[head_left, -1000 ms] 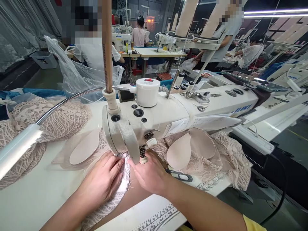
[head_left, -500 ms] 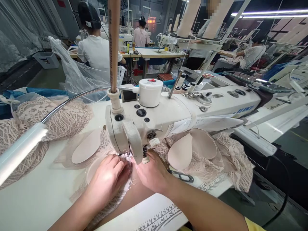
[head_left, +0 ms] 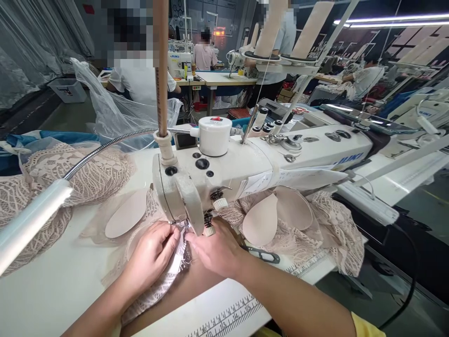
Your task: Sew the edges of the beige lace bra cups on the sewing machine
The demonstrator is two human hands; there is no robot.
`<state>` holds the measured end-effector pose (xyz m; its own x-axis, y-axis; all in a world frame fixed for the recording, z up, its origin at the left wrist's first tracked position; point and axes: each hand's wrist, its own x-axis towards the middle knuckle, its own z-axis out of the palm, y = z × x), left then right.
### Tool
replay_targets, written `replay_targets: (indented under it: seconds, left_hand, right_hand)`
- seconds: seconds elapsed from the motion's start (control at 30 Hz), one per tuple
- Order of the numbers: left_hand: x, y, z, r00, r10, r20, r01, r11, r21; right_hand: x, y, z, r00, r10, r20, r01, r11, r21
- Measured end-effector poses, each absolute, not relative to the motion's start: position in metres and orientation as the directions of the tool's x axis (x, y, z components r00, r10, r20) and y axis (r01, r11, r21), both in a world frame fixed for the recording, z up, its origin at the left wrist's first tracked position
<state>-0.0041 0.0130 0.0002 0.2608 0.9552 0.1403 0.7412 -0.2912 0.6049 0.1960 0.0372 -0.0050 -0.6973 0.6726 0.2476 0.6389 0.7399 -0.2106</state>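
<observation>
Under the presser foot (head_left: 179, 223) of a white sewing machine (head_left: 245, 164) lies a piece of beige lace fabric (head_left: 154, 299) with a white, frayed edge (head_left: 179, 257). My left hand (head_left: 152, 250) is closed on the lace, thumb and fingers pinching it just left of the foot. On the other side, my right hand (head_left: 219, 248) is closed too, thumb and forefinger holding the fabric edge close to the needle; its other fingertips are hidden behind the machine head. Thread snips (head_left: 264, 254) lie beside my right wrist.
Beige moulded cups (head_left: 260, 220) and lace lie under the machine arm. More lace pieces (head_left: 80, 173) are heaped at the left, beneath a lamp tube (head_left: 35, 224). A printed ruler (head_left: 228, 318) runs along the table's front. Other people work at machines behind.
My left hand's thumb and fingers have shifted along the lace, and more of the white frayed edge shows between my hands. My right hand stays beside the needle.
</observation>
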Motion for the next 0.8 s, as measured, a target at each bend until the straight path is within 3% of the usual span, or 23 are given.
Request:
replay_targets:
  seconds: [0.27, 0.6, 0.8]
  left_hand:
    - [-0.004, 0.016, 0.002, 0.25, 0.962, 0.109, 0.652, -0.25, 0.716]
    - [-0.005, 0.015, 0.001, 0.254, 0.962, 0.095, 0.624, -0.238, 0.744]
    - [-0.005, 0.016, 0.001, 0.274, 0.954, 0.123, 0.643, -0.277, 0.714]
  right_hand:
    - [0.181, 0.042, 0.001, -0.565, 0.795, 0.221, 0.789, 0.599, -0.137]
    - [0.167, 0.044, 0.001, -0.657, 0.716, 0.234, 0.747, 0.66, 0.08]
    - [0.171, 0.044, -0.011, -0.709, 0.621, 0.333, 0.695, 0.696, 0.183]
